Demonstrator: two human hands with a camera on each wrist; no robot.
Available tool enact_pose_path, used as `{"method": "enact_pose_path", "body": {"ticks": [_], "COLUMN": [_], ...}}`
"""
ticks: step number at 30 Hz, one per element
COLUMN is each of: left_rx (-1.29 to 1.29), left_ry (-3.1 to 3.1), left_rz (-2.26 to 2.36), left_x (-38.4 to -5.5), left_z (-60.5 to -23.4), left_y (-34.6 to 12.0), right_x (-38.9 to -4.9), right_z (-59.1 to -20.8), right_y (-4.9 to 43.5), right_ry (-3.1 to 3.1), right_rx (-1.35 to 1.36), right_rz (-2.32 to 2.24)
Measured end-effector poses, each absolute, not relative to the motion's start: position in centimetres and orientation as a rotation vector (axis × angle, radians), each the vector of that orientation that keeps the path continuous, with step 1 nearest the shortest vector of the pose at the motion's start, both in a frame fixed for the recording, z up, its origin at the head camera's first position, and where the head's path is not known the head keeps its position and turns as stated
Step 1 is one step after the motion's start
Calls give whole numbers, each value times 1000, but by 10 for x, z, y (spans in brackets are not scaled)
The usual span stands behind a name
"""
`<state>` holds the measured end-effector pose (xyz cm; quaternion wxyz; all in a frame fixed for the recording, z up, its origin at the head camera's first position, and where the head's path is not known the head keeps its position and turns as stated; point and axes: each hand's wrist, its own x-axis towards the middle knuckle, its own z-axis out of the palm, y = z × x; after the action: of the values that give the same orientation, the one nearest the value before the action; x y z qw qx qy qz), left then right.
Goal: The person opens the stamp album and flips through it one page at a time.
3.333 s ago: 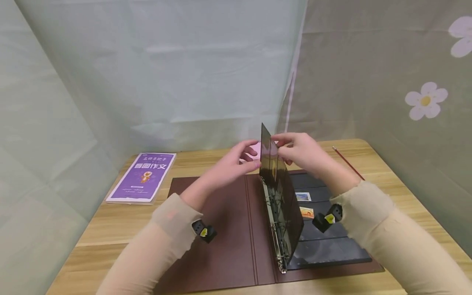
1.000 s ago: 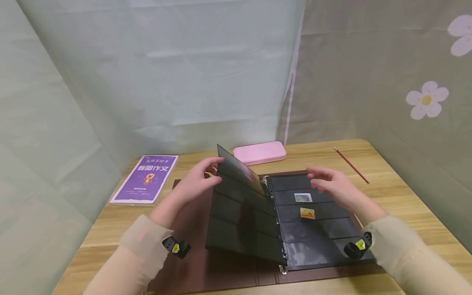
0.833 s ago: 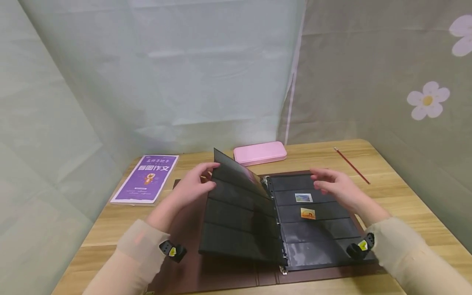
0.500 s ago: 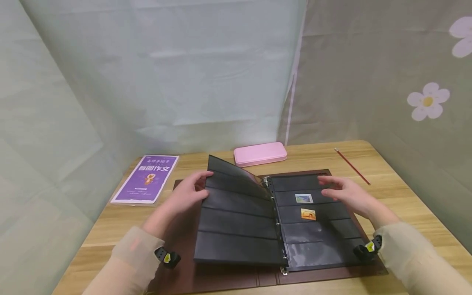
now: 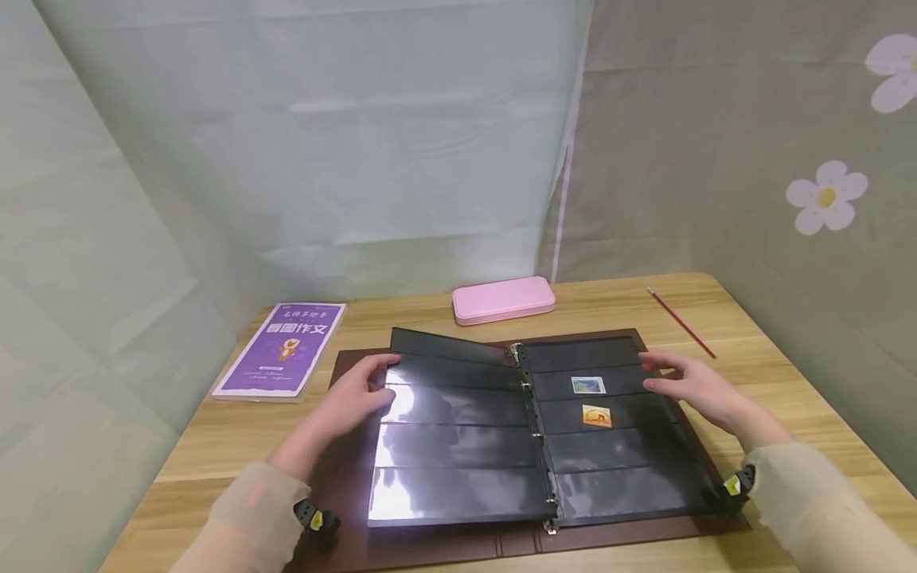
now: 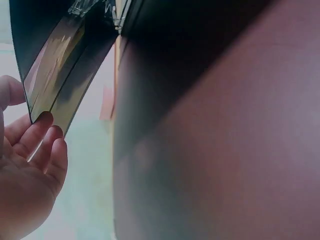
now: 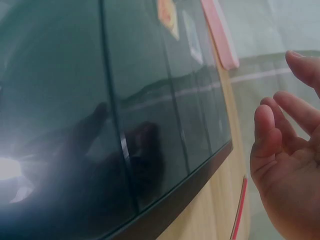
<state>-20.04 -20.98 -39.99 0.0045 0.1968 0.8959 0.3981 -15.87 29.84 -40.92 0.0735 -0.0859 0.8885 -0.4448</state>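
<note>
A brown ring binder (image 5: 437, 546), a stamp album, lies spread on the table. My left hand (image 5: 351, 400) pinches the outer edge of a black pocket page (image 5: 458, 442); in the left wrist view the thumb and the fingers (image 6: 40, 125) are on opposite faces of it. That page slopes over the left cover, its edge raised. On the right-hand page (image 5: 623, 451) sit a blue-green stamp (image 5: 588, 385) and an orange stamp (image 5: 597, 416). Beside that page's outer edge is my right hand (image 5: 695, 387), holding nothing, its fingers loosely bent in the right wrist view.
Behind the binder lies a pink pencil case (image 5: 504, 301). A purple booklet (image 5: 282, 350) is at the table's left, and a red pencil (image 5: 682, 322) at the back right. Cloth curtains (image 5: 401, 143) stand around the wooden table (image 5: 193, 454).
The page in my left hand has turned from upright over to the left and sunk toward the cover. My right hand has left that page and drawn to the right.
</note>
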Motion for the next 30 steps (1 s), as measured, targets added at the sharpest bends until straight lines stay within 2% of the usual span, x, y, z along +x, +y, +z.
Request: {"method": "enact_pose_path", "body": {"ticks": [13,30], "left_rx": [508,608], "left_ry": [2811,2817], "left_rz": [1161,838], "left_x": [-201,-199], "left_z": [-422,-445], "left_y": [-221,-221], "right_x": [-155,-154], "right_z": [-422,-443], "right_y": [309,311], "right_ry": [2699,2907], "right_rx": [-192,-321], "right_rz": [-1267,-946]}}
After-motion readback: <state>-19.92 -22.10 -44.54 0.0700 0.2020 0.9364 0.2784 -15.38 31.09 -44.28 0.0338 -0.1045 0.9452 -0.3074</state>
